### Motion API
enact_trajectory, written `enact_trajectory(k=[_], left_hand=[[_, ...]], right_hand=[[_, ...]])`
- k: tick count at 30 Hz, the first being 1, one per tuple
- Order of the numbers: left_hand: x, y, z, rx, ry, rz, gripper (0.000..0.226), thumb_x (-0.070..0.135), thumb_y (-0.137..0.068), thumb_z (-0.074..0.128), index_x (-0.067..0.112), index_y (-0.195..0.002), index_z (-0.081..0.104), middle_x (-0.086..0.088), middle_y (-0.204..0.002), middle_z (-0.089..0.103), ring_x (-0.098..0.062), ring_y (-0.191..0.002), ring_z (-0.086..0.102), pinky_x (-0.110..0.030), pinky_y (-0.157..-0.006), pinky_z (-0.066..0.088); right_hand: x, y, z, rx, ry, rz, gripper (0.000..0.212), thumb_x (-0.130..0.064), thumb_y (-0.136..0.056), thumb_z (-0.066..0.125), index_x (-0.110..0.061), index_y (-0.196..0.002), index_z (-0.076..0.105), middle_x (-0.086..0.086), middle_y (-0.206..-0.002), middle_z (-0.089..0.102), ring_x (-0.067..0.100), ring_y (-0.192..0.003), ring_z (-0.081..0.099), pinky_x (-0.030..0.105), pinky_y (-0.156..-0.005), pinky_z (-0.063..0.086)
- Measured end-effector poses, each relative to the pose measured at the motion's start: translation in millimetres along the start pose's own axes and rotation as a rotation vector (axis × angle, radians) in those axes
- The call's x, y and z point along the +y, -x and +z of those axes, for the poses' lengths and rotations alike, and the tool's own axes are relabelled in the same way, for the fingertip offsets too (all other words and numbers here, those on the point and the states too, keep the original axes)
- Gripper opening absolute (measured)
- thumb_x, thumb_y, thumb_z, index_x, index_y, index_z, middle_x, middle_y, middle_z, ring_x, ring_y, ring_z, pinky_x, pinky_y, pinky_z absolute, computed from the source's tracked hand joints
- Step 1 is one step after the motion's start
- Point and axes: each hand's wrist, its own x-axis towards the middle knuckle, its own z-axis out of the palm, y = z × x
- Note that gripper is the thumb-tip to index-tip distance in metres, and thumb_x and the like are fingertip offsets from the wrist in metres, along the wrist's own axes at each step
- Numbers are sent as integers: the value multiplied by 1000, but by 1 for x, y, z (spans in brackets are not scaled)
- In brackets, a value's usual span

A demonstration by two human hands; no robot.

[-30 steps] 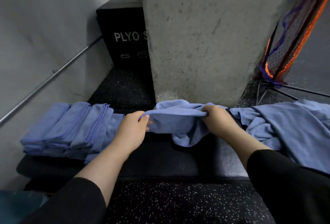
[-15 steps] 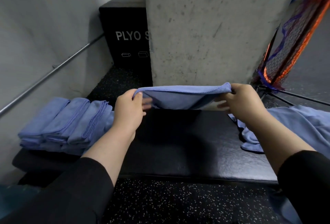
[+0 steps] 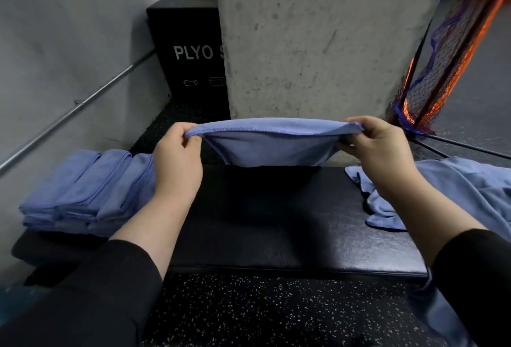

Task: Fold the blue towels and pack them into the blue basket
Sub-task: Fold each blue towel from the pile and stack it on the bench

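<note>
Head view showed your left hand (image 3: pixel 177 158) and right hand (image 3: pixel 378 150) each pinching a top corner of a blue towel (image 3: pixel 272 142), stretched in the air above the black bench (image 3: pixel 276 222), folded towels (image 3: pixel 88 189) stacked at its left end, unfolded towels (image 3: pixel 453 191) heaped at its right.

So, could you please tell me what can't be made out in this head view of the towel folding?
- Blue basket: not in view, so packing can't be judged.
- Plyo box: its lettering is cut off by the concrete pillar.
- Held towel: its lower part hangs behind the bench; length unknown.
- Folded stack: the left hand covers its right end; count unclear.
- Unfolded pile: cut by the right edge.
</note>
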Motion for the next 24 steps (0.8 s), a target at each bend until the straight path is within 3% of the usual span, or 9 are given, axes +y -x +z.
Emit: enact_trajectory(k=[3,5,7,10,13,17,21,24], left_hand=[[-4,1,-6,-20,-81,47,10,16,-96,58,18,-95,68,-2,-102,62,-15,-90,58,-21,-73,37],[-3,5,-11,-125,-79,59,13,16,-98,55,18,-95,68,2,-93,65,-3,-82,58,-16,-68,38],[-5,13,-16,-292,-103,59,17,15,-101,50,20,-94,65,6,-80,65,1,-71,56,-16,-65,40],[-22,22,-21,-544,-202,71,20,19,-104,46,23,-96,64,3,-81,66,-13,-75,59,-33,-71,45],[-40,34,-25,-734,-308,71,21,23,-105,46,20,-90,60,3,-71,58,-14,-66,50,-35,-65,40],[-60,49,-29,-958,-511,89,32,32,-106,45,24,-75,49,6,-70,53,-13,-69,49,-37,-70,42],[-57,56,-36,-1018,-610,91,34,33,-106,43,23,-73,46,5,-73,54,-15,-71,51,-34,-68,39],[-45,69,-42,-1207,-656,54,32,29,-107,42,18,-77,47,0,-75,57,-14,-63,57,-30,-64,46]], right_hand=[[10,6,-6,-106,178,-35,16,1,-94,60,-10,-86,68,5,-78,66,6,-69,60,24,-69,55],[22,12,-16,-209,401,-68,13,-14,-94,65,-11,-82,68,0,-70,61,8,-67,50,31,-62,44],[33,20,-25,-355,472,-40,19,-31,-95,63,-16,-86,70,-7,-73,64,6,-71,53,34,-67,48],[44,38,-32,-531,704,14,36,-48,-97,55,-16,-86,67,-6,-74,68,4,-74,57,33,-80,50],[55,59,-37,-681,822,61,39,-46,-99,50,-13,-81,58,-7,-66,57,7,-65,50,27,-72,44],[67,75,-45,-731,941,124,32,-48,-101,46,-32,-74,49,-13,-64,54,-1,-63,49,27,-73,41],[56,84,-46,-703,928,123,36,-44,-103,45,-17,-80,53,-4,-69,59,16,-71,57,27,-70,43],[47,92,-50,-830,924,290,36,-43,-103,46,-16,-79,50,0,-68,60,18,-61,58,25,-59,44]])
